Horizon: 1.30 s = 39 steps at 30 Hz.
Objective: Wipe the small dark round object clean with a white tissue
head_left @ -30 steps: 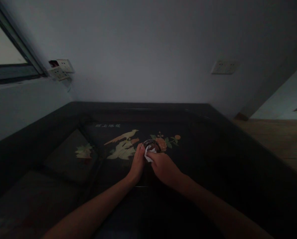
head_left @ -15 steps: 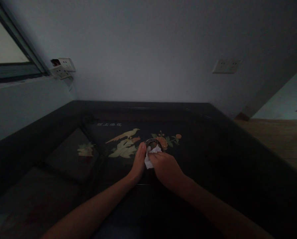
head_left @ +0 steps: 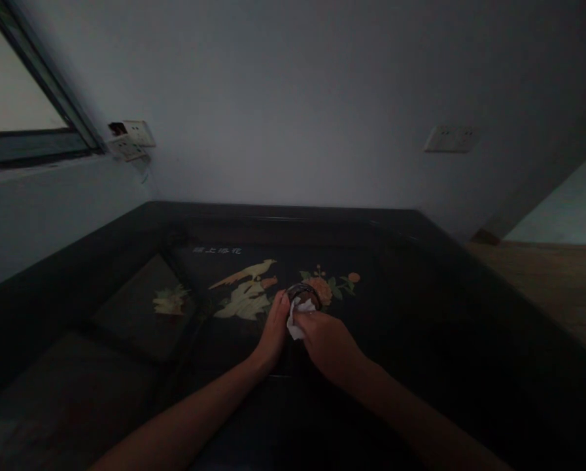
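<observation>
Pretty dim room, so bear with me. Biggest thing in the shot is a dark lacquered table (head_left: 420, 314) that fills the lower half, pushed into the corner where two pale walls meet. Its top has an inlaid picture panel: a bird (head_left: 246, 271) at about 11 o'clock from the hands, flowers (head_left: 329, 286) at about 1 o'clock, and a line of small characters (head_left: 217, 250) further back at 11. A smaller panel with a leaf motif (head_left: 170, 302) sits out at 9 o'clock. Up on the walls there's a window (head_left: 18, 124) at far 10 o'clock, a socket block (head_left: 131, 139) just beside it, and another wall socket (head_left: 450, 139) at 2 o'clock. Now the small stuff: a little dark round object (head_left: 303, 292), maybe a dish or cup, too dark to tell, sits on the picture panel right at the fingertips. The left hand (head_left: 273, 327) lies mostly flat with fingers extended, touching the object's left side, looks like it's bracing it so it doesn't slide. The right hand (head_left: 328, 340) is curled closed around a crumpled white tissue (head_left: 297, 319), pressing it against the object's near edge, my guess is that's why the other hand steadies it.
</observation>
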Available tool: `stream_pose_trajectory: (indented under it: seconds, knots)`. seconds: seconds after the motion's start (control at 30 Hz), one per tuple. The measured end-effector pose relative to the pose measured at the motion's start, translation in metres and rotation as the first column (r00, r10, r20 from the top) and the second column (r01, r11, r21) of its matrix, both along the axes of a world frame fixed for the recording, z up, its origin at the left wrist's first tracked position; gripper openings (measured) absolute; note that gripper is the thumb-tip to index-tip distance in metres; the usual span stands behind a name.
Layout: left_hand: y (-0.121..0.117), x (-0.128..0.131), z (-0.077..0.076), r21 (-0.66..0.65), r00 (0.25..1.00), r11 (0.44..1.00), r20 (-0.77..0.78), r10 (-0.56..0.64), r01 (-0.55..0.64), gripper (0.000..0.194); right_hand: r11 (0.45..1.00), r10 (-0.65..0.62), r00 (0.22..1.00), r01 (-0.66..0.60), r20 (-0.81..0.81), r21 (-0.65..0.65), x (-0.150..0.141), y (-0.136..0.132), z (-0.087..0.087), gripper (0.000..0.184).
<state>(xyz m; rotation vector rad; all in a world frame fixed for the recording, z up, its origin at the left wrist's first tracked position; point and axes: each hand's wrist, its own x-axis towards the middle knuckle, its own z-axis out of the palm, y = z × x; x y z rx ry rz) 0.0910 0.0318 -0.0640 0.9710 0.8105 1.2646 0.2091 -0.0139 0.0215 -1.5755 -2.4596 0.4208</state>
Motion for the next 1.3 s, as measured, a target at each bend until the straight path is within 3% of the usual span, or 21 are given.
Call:
stream_pose_trajectory:
  seconds: [0.13,0.27,0.37,0.57,0.73,0.9,1.07,1.3]
  knots:
    - [-0.001,-0.001,0.003,0.05,0.998,0.999,-0.055,0.004,-0.001,0.038,0.981,0.104,0.976,-0.132,0.19,0.145,-0.001,-0.001,-0.007,0.033]
    - [-0.002,-0.002,0.008,0.081,0.996,0.997,-0.094,0.002,0.006,0.037,0.969,0.092,0.955,-0.151,0.281,0.195,-0.003,-0.003,-0.01,0.034]
    - [-0.001,-0.002,0.007,0.049,0.998,0.998,-0.051,-0.024,0.026,0.038,0.983,0.079,0.977,-0.11,0.2,0.147,-0.003,-0.004,-0.004,0.036]
    - [-0.001,0.0,0.005,-0.067,0.998,0.997,0.045,-0.037,0.04,0.044,0.997,-0.061,0.991,0.054,-0.121,-0.056,-0.002,-0.001,0.003,0.036]
    - [-0.003,0.0,0.011,-0.141,0.991,0.987,0.119,-0.055,0.071,0.05,0.998,-0.067,0.99,0.064,-0.127,-0.027,-0.001,0.001,0.001,0.032]
    - [-0.006,0.002,0.021,-0.2,0.971,0.977,0.238,-0.032,0.081,0.053,0.989,0.059,0.994,-0.071,0.095,0.131,0.0,0.0,0.0,0.031]
    - [-0.013,0.006,0.032,-0.208,0.932,0.964,0.353,-0.082,0.164,0.048,0.929,-0.082,0.941,-0.047,0.328,0.367,-0.005,-0.003,-0.013,0.032]
    - [-0.011,0.003,0.034,-0.247,0.872,0.914,0.454,-0.185,0.322,0.032,0.792,-0.159,0.915,-0.106,0.37,0.602,-0.004,-0.002,-0.025,0.039]
